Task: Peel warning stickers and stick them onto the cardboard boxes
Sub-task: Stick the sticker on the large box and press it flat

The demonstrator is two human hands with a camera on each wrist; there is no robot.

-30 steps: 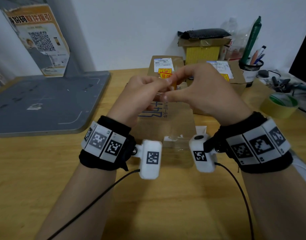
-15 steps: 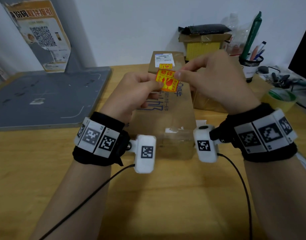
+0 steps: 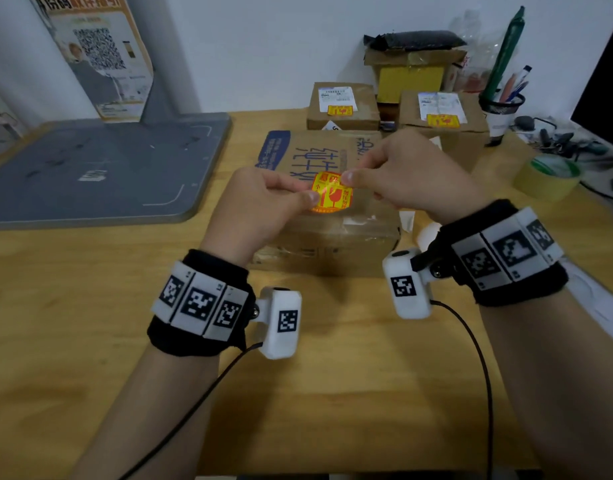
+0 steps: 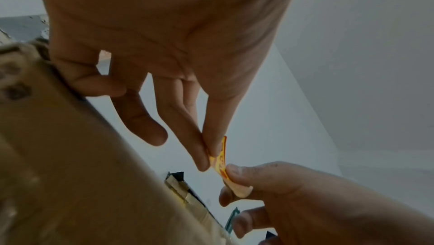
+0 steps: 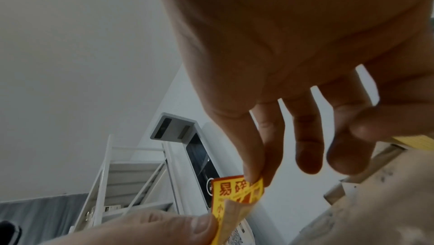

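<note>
A yellow and red warning sticker (image 3: 332,198) is held taut between both hands, just above the near end of the large cardboard box (image 3: 327,252) with blue print. My left hand (image 3: 308,198) pinches the sticker's left edge between thumb and forefinger. My right hand (image 3: 346,176) pinches its upper right corner. In the left wrist view the sticker (image 4: 219,153) hangs clear of the box (image 4: 70,174). In the right wrist view the sticker (image 5: 234,196) curls between the fingertips of both hands.
Two smaller boxes (image 3: 343,105) (image 3: 443,116) behind the large one each carry a yellow sticker. A pen cup (image 3: 500,109) and a tape roll (image 3: 545,178) stand at the right. A grey mat (image 3: 100,168) lies at the left. Bare wooden table (image 3: 332,393) lies in front of me.
Both hands have come down and toward me with the sticker, from up near the far boxes to just over the large box's near end.
</note>
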